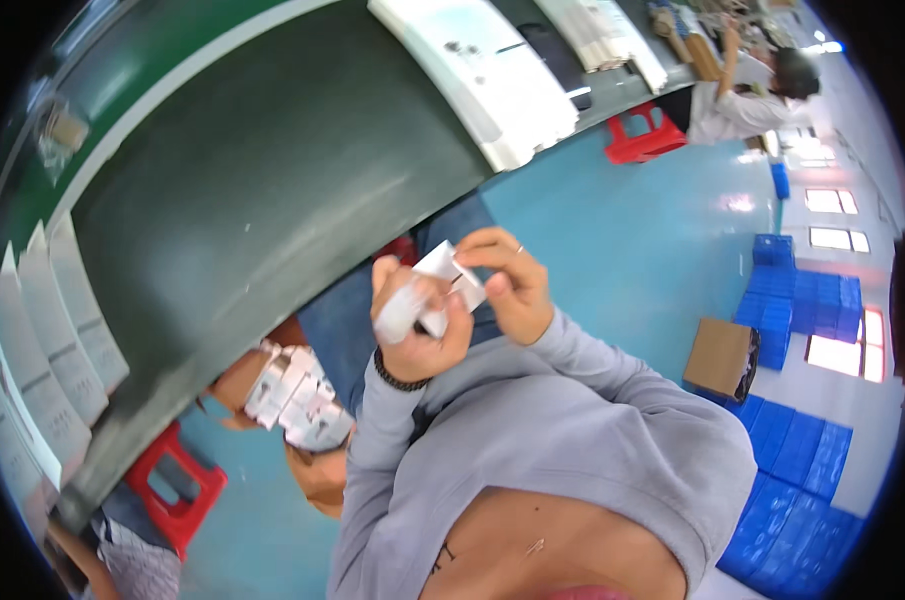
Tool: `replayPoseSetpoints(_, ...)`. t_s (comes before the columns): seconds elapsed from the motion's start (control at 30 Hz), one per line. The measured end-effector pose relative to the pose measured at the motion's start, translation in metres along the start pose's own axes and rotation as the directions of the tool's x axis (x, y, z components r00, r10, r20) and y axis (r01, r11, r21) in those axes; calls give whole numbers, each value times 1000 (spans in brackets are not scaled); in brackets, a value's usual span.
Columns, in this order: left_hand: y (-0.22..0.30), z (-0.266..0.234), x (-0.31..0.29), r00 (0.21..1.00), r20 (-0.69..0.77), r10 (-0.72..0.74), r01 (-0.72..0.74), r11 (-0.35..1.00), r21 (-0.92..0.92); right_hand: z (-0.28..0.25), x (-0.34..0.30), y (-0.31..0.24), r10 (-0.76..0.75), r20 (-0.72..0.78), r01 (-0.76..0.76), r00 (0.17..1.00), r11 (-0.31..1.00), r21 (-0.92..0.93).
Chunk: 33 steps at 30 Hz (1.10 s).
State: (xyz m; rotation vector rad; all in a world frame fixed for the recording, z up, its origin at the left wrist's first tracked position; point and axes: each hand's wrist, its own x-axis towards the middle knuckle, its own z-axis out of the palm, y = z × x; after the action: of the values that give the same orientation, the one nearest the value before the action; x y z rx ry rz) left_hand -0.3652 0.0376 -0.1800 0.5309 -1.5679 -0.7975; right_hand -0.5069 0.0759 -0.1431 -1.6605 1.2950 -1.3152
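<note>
Left hand (419, 325): curled round the small white box (438, 262), gripping it; blurred white patch at the palm, can't tell what.
Right hand (517, 290): fingertips and thumb pinching the box at its right side; ring on one finger.
Small white box: between both hands, tilted, held over the lap, just off the table's near edge.
Table (272, 160): dark green top, pale strip along the far edge.
Card stack (482, 75): white flat pieces, right part of table, reaching the near edge; second white stack (592, 30) farther right, dark object (555, 62) between.
White cards (57, 350): row at the table's left end, overlapping.
Box pile (297, 395): small white boxes in a brown carton (317, 480), below the near edge, left of the person.
Red stools: one (177, 490) near the left end, one (644, 137) right.
Co-workers: one (737, 112) far right, one (137, 555) lower left, partly cut off.
Blue stacks (797, 450): on the floor, right side.
</note>
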Motion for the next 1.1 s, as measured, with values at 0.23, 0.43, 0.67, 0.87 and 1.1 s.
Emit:
replayPoseSetpoints(0.23,1,1,0,970,-230,78,-102,991,-91,9,11,-19,549,277,-614,789,675,409)
replayPoseSetpoints(0.43,-1,-3,-18,997,39,-59,64,990,-128,9,3,-13,569,228,-609,791,691,389)
replayPoseSetpoints(0.67,5,-13,-7,960,-260,-102,12,945,-326,5,0,-4,319,248,-396,915,832,389)
replayPoseSetpoints(0.87,20,-25,5,789,-607,-93,-221,880,-422,17,16,-18,166,557,-109,814,985,-135)
replayPoseSetpoints(1.1,81,-128,24,959,203,-198,158,967,200,25,70,-54,-103,711,297,696,942,-154)
